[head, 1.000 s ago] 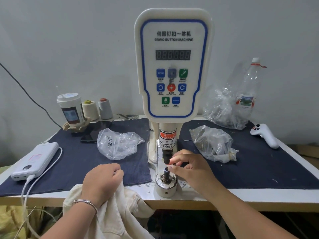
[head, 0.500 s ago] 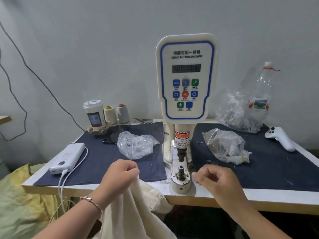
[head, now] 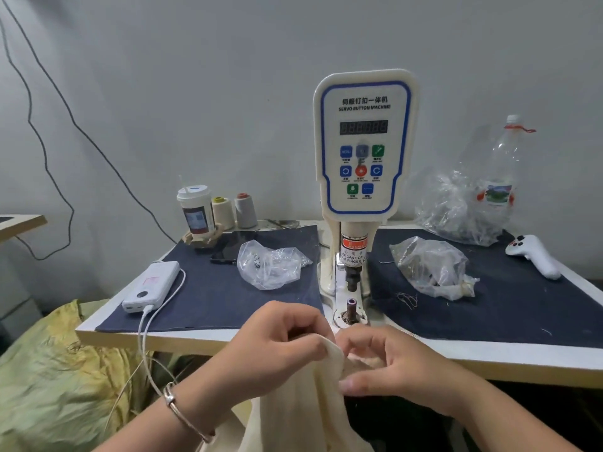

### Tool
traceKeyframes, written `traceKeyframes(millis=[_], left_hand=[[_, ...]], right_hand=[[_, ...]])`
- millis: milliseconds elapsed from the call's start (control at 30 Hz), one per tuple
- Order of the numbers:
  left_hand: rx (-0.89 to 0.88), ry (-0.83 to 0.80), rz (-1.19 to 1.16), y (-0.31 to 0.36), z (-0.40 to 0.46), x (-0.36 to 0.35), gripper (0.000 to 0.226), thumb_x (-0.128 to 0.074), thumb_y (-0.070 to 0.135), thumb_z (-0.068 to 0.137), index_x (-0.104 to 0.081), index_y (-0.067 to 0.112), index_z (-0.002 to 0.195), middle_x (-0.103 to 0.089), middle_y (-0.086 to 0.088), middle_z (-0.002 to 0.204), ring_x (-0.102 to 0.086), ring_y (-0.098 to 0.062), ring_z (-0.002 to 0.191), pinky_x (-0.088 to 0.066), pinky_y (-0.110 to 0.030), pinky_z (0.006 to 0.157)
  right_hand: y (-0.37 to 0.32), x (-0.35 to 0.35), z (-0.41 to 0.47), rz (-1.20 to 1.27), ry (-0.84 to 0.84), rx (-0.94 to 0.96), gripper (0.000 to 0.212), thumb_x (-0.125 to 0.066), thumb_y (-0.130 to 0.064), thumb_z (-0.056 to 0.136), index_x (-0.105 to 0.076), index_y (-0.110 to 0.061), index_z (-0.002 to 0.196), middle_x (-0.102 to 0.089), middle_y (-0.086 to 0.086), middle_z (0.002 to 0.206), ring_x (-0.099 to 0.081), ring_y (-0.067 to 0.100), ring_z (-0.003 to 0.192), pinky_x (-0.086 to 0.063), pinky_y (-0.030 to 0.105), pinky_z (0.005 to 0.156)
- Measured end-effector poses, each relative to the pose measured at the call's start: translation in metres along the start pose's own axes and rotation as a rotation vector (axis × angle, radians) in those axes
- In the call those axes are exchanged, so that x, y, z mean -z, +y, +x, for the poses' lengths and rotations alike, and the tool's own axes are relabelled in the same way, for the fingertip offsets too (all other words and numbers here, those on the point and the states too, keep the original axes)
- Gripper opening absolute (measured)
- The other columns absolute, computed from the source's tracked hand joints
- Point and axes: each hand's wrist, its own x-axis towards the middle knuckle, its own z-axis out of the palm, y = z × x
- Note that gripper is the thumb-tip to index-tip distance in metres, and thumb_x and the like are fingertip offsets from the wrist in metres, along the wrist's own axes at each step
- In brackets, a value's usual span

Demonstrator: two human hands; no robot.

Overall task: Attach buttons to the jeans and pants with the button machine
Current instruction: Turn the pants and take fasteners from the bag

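The white servo button machine [head: 363, 148] stands at the table's middle, its lower die post [head: 351, 307] bare under the punch. Cream pants [head: 293, 409] hang off the front edge below the die. My left hand [head: 277, 340] grips the top of the cream fabric with curled fingers. My right hand [head: 388, 363] pinches the same fabric edge just to the right, thumb and fingers closed on it. Both hands are in front of the die, a little below it. A clear bag of small metal buttons [head: 270, 264] lies left of the machine.
Navy denim [head: 212, 288] covers the table on both sides of the machine. A second bag [head: 430, 265], a larger bag and plastic bottle [head: 496, 177], and a white controller [head: 533, 254] lie right. A power bank [head: 151, 285], cup, thread cones and phone sit left. Green cloth [head: 49, 386] lies below left.
My right hand left the die post and came down to take the cream fabric beside my left hand. The view pulled back and swung left.
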Motion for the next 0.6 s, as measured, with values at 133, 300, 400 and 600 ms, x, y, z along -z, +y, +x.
traceKeyframes(millis=[133, 300, 400, 600], left_hand=[[0.015, -0.113, -0.094, -0.002, 0.000, 0.004, 0.011, -0.066, 0.033, 0.081, -0.069, 0.022, 0.082, -0.060, 0.002, 0.074, -0.049, -0.013, 0.070, -0.037, -0.024, 0.065], [0.122, -0.237, -0.120, -0.017, 0.008, 0.009, 0.030, -0.069, 0.045, 0.085, -0.065, 0.017, 0.077, -0.062, 0.004, 0.080, -0.056, -0.012, 0.077, -0.041, -0.027, 0.076], [0.134, -0.244, -0.293, -0.026, 0.016, 0.002, 0.020, -0.068, 0.030, 0.090, -0.069, 0.024, 0.071, -0.066, 0.010, 0.074, -0.061, -0.005, 0.068, -0.045, -0.014, 0.066], [0.241, -0.038, -0.376, -0.053, 0.047, -0.013, 0.032, -0.065, 0.038, 0.088, -0.052, 0.023, 0.062, -0.044, 0.004, 0.064, -0.039, -0.010, 0.058, -0.034, -0.017, 0.054]], right_hand=[[-0.005, 0.013, -0.014, 0.094, -0.034, 0.020, 0.006, -0.065, -0.006, 0.087, -0.059, -0.004, 0.088, -0.063, -0.006, 0.083, -0.058, 0.004, 0.079, -0.044, 0.014, 0.076], [-0.008, 0.039, -0.027, 0.176, 0.080, -0.039, 0.015, -0.070, -0.019, 0.082, -0.061, -0.006, 0.085, -0.061, 0.009, 0.081, -0.056, 0.015, 0.072, -0.046, 0.019, 0.064], [-0.006, 0.053, -0.026, 0.223, 0.108, -0.129, 0.021, -0.072, -0.029, 0.081, -0.064, -0.010, 0.086, -0.060, 0.010, 0.080, -0.056, 0.016, 0.068, -0.046, 0.021, 0.057], [0.014, 0.068, 0.003, 0.345, 0.279, -0.254, 0.010, -0.061, -0.014, 0.087, -0.061, -0.004, 0.085, -0.062, 0.009, 0.073, -0.060, 0.015, 0.061, -0.051, 0.023, 0.055]])
